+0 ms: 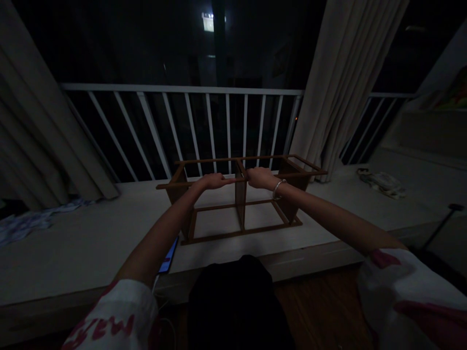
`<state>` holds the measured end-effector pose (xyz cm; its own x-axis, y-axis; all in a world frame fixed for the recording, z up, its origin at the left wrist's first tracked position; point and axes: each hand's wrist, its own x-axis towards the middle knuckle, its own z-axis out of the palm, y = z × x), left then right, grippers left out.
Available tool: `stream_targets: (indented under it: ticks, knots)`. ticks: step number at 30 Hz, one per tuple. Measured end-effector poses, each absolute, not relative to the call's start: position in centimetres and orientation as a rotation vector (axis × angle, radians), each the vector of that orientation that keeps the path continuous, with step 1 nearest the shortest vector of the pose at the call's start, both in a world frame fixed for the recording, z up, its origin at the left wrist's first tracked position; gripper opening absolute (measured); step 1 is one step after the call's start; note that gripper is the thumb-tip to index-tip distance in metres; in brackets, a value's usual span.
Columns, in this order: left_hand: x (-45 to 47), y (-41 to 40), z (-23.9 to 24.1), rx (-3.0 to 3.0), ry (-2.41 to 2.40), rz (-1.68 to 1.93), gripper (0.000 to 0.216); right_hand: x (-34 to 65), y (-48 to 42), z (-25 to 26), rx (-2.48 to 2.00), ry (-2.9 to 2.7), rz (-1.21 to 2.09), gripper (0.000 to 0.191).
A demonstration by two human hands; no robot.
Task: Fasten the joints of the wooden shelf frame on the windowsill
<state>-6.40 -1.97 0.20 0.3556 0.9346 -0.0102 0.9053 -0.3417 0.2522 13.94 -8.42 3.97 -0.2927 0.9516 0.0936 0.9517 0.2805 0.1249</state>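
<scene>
Beneath the left fingers (pixel 219 181) and right fingers (pixel 251 177), a frame (pixel 240 204) of what looks like brown wood wears a smooth, low-sheen finish. A shiny, silver-coloured metal bracelet (pixel 275 189) sits behind the right fingers. Beyond both, a smooth white railing (pixel 228 90), apparently painted metal, fronts dark, glossy window glass (pixel 255 48), with a matt cloth curtain (pixel 346 73) on the right fingers' side. Below the fingers runs a pale, smooth ledge (pixel 127 233); nearer and left, a glossy screen (pixel 168 260); lower right, brown wood flooring (pixel 314 311).
</scene>
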Motion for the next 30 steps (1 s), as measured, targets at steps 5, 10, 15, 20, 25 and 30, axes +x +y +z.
stream_targets:
  ticks: [5, 10, 15, 20, 25, 30]
  knots:
    - [-6.5, -1.9, 0.0, 2.407, 1.67, 0.196, 0.06, 13.8, -9.2, 3.9, -1.863, -2.509, -0.254, 0.031]
    - [-6.4, -2.1, 0.2, 2.377, 1.69, 0.202, 0.062, 14.6, -9.5, 3.8, -1.771, -2.573, -0.343, 0.035]
    - [-6.1, -2.7, 0.6, 2.41, 1.707, 0.15, 0.068, 14.9, -9.0, 3.9, -1.669, -2.641, -0.507, 0.033]
    - [-6.0, -3.0, 0.7, 2.434, 1.749, 0.075, 0.077, 15.0, -8.4, 3.7, -1.511, -2.678, -0.664, 0.028]
    - [-6.1, -2.9, 0.7, 2.457, 1.761, 0.014, 0.083, 15.6, -7.5, 3.3, -1.452, -2.678, -0.71, 0.026]
    - [-6.0, -3.0, 0.8, 2.463, 1.746, 0.017, 0.085, 16.2, -7.2, 3.4, -1.305, -2.695, -0.785, 0.026]
